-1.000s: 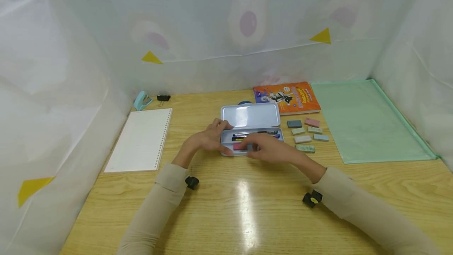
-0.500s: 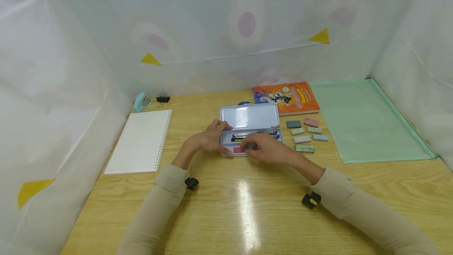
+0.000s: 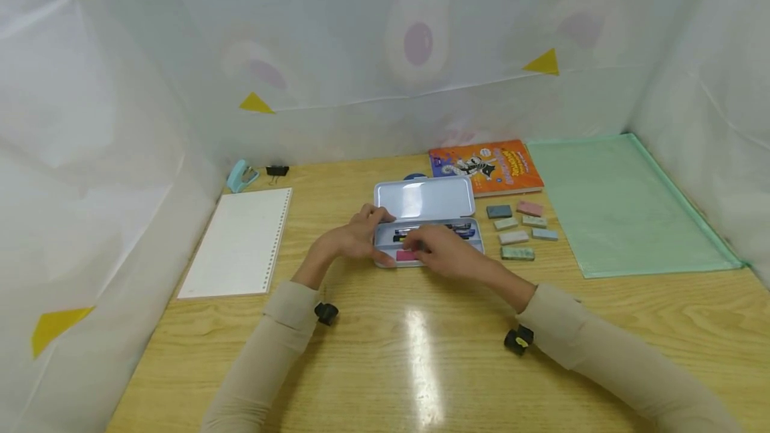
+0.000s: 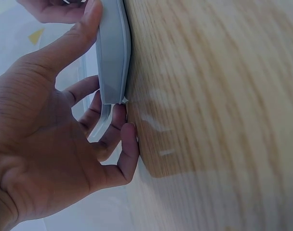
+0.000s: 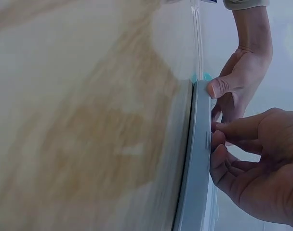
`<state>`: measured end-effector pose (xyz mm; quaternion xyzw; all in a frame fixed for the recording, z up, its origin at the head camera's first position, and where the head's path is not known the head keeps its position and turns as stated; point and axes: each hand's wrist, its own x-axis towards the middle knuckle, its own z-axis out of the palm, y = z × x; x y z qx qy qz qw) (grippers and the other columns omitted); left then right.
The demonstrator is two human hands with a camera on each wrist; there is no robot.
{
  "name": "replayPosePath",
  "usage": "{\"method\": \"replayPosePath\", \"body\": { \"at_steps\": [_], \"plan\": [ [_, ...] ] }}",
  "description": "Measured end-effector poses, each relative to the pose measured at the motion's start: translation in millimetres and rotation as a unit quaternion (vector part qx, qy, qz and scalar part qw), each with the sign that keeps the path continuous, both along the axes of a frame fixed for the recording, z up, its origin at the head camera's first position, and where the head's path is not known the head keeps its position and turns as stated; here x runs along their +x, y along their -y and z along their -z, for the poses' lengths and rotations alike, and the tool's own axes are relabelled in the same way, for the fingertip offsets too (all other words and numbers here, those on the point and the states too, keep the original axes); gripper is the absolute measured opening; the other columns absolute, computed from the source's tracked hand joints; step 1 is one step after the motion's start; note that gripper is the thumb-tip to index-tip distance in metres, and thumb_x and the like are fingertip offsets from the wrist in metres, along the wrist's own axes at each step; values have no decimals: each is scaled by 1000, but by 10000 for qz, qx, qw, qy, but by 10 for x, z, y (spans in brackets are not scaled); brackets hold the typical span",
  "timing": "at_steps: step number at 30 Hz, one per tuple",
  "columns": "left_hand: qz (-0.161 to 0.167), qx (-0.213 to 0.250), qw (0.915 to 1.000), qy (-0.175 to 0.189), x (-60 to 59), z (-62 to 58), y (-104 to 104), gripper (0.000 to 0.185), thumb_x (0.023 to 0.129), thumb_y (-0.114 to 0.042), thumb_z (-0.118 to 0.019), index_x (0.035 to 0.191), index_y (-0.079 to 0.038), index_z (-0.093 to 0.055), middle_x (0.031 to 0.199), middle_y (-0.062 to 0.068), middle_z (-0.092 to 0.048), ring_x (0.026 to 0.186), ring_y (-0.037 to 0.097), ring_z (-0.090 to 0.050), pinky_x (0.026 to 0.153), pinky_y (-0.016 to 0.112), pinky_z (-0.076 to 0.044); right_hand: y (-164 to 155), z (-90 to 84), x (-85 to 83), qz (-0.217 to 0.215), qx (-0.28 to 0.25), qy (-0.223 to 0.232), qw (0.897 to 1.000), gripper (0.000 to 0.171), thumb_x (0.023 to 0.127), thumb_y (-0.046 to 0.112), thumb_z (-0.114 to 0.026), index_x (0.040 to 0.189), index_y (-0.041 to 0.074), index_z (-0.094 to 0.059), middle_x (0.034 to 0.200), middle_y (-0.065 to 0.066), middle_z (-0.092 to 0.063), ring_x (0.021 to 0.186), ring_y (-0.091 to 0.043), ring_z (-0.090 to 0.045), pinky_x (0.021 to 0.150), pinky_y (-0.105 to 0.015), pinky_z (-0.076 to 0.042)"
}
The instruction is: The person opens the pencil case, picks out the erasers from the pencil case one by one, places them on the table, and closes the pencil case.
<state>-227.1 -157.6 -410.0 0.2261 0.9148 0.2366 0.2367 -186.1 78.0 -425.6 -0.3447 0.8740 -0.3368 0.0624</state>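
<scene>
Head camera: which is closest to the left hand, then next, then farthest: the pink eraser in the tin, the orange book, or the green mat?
1. Pink eraser, in the tin beside the left hand.
2. Orange book, behind the tin, to the right.
3. Green mat, far right.

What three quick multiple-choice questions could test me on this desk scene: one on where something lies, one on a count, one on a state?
1. Where is the orange book?
A. Behind the erasers, beside the green mat
B. On the white notebook
C. Inside the pencil case

2. How many erasers lie loose beside the pencil case?
A. Two
B. Six
C. Ten

3. How is the pencil case now?
A. Closed
B. Upside down
C. Open, lid tipped back

Answers:
1 A: the book lies at the back of the table, left of the green mat.
2 B: six small blocks sit in two columns.
3 C: the lid stands back; the left hand holds the case's end while the right hand reaches into the tray by a pink eraser.
</scene>
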Motion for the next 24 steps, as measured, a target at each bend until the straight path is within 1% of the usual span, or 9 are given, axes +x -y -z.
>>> {"method": "replayPosePath", "body": {
  "at_steps": [3,7,12,15,19,22,24],
  "plan": [
    [30,6,10000,-23,2,-4,1,90,82,-42,-89,152,-15,-39,149,12,-31,131,30,-37,113,47,-37,37,13,-5,23,-46,-115,9999,15,94,-2,-69,106,3,-77,101,-6,-73,100,-23,-66,94,-43,-52],
    [43,17,10000,-21,2,-6,3,90,83,-43,-89,152,-14,-39,148,12,-32,130,29,-38,112,46,-38,73,15,-3,64,-61,-148,9999,14,93,-2,-69,100,6,-79,98,-4,-71,96,-20,-64,90,-41,-52],
    [12,45,10000,-18,-5,14,6,89,82,-42,-89,151,-14,-40,145,12,-34,128,29,-40,110,45,-39,92,3,7,145,-57,-2,9999,16,90,-4,-71,99,8,-78,95,-1,-74,94,-18,-68,90,-41,-54],
    [7,55,10000,-24,-6,21,9,88,82,-41,-89,150,-14,-40,144,12,-34,128,29,-39,110,45,-39,90,-4,14,255,-79,114,9996,15,91,-2,-71,98,9,-77,94,0,-75,92,-17,-68,89,-40,-55],
    [31,33,10000,-52,-7,45,6,88,83,-41,-88,151,-14,-39,144,13,-34,128,29,-39,110,44,-38,29,-27,11,379,-351,294,9982,12,93,0,-69,98,10,-75,94,1,-74,86,-14,-66,80,-36,-55],
    [38,5,10000,-88,-8,46,6,88,83,-41,-88,152,-14,-39,145,13,-33,128,29,-39,110,44,-38,-77,-39,-14,418,-593,427,9965,12,94,2,-68,99,11,-75,94,1,-73,80,-13,-63,73,-32,-53],
    [30,16,9999,-98,-4,34,7,89,83,-41,-88,152,-14,-39,146,13,-33,129,29,-39,112,46,-38,-173,-56,-27,468,-653,486,9956,14,94,3,-68,101,12,-75,95,1,-73,80,-13,-62,72,-31,-52]
  ]
}}
